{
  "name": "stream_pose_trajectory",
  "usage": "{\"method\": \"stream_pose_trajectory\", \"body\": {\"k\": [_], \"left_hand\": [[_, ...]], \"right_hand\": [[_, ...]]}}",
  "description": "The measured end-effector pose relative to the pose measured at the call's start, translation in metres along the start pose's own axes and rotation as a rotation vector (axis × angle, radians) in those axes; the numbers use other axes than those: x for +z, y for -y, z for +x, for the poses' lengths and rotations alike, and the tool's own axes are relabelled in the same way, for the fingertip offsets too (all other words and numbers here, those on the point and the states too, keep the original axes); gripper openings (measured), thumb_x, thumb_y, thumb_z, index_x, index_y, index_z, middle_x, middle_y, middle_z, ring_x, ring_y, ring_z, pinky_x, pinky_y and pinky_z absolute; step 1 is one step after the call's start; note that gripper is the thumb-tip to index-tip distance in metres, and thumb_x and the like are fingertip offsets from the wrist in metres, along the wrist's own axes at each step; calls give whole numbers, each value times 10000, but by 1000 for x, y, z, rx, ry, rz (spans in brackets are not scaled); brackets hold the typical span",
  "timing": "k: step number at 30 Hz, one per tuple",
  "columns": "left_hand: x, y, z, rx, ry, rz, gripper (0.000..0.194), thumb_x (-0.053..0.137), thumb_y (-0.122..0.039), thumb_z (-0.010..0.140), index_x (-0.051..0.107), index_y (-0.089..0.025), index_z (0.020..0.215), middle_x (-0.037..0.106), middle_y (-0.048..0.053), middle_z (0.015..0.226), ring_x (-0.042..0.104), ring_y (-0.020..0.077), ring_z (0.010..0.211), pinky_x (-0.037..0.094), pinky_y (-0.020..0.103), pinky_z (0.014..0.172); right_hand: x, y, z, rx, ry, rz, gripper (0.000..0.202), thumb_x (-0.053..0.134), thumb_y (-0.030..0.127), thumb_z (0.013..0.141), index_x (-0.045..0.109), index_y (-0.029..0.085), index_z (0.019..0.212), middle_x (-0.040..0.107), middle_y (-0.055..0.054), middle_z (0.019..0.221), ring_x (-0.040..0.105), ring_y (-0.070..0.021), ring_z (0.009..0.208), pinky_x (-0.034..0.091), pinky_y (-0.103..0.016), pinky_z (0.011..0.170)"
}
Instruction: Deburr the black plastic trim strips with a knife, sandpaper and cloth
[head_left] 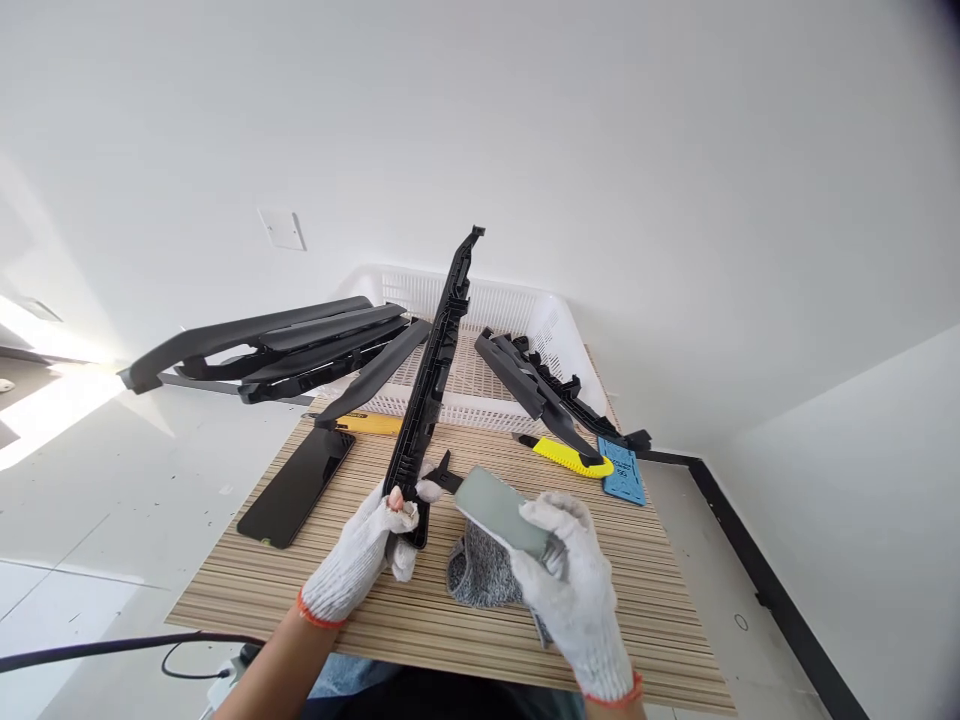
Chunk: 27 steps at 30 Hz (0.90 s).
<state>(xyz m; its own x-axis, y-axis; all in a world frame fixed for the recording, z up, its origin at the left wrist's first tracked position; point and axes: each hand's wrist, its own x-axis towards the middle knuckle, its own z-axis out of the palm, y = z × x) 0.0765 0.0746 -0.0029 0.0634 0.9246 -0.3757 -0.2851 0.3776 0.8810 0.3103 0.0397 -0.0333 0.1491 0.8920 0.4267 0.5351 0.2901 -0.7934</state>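
Note:
My left hand (365,548), in a white knit glove with an orange cuff, grips a long black plastic trim piece (435,375) near its lower end. The piece stands up at a slant, its ribbed side showing, and a bare fingertip pokes out of the glove. In my gloved right hand (571,575) is a flat grey-green pad (499,508), held by its right end. Its left end lies close to a small black tab at the trim piece's lower end; whether they touch I cannot tell. Beneath the pad, a grey cloth (484,570) lies crumpled on the table.
A white plastic basket (551,315) stands against the wall, with several black trim pieces (300,340) leaning over its left side and more (540,390) on its right. On the striped table (637,600) are a black phone (296,490), a yellow-handled knife (566,455), a yellow-orange tool (371,424) and a blue pad (622,475).

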Motion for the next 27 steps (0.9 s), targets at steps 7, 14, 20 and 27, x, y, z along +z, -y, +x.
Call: {"method": "stream_pose_trajectory", "body": {"k": [7, 14, 20, 27], "left_hand": [[1, 4, -2, 128, 12, 128, 335, 772, -433, 772, 595, -207, 945, 510, -80, 641, 481, 84, 398, 397, 238, 384], [1, 4, -5, 123, 94, 165, 452, 722, -520, 855, 658, -167, 1130, 553, -54, 638, 521, 105, 450, 416, 260, 448], [3, 5, -5, 177, 163, 179, 403, 739, -465, 865, 647, -168, 1121, 580, -46, 661, 549, 126, 516, 470, 298, 537], [7, 7, -8, 254, 215, 271, 532, 786, -391, 826, 585, -199, 1280, 695, 14, 930, 619, 158, 726, 508, 306, 671]], "right_hand": [[28, -9, -9, -103, -90, -263, 268, 703, 343, 919, 745, 243, 1164, 631, -144, 1326, 691, -277, 1178, 657, -428, 913], [28, -15, -8, -69, -21, -185, 292, 576, 283, 997, 719, 244, 1248, 680, -132, 1360, 706, -250, 1218, 638, -396, 966], [29, -11, -6, 5, -74, -222, 291, 543, 349, 1023, 746, 224, 1188, 738, -117, 1126, 762, -240, 974, 631, -340, 798], [29, 1, -3, 237, -71, -358, 319, 614, 360, 951, 759, 240, 1209, 660, -107, 1117, 724, -226, 843, 540, -310, 683]]}}
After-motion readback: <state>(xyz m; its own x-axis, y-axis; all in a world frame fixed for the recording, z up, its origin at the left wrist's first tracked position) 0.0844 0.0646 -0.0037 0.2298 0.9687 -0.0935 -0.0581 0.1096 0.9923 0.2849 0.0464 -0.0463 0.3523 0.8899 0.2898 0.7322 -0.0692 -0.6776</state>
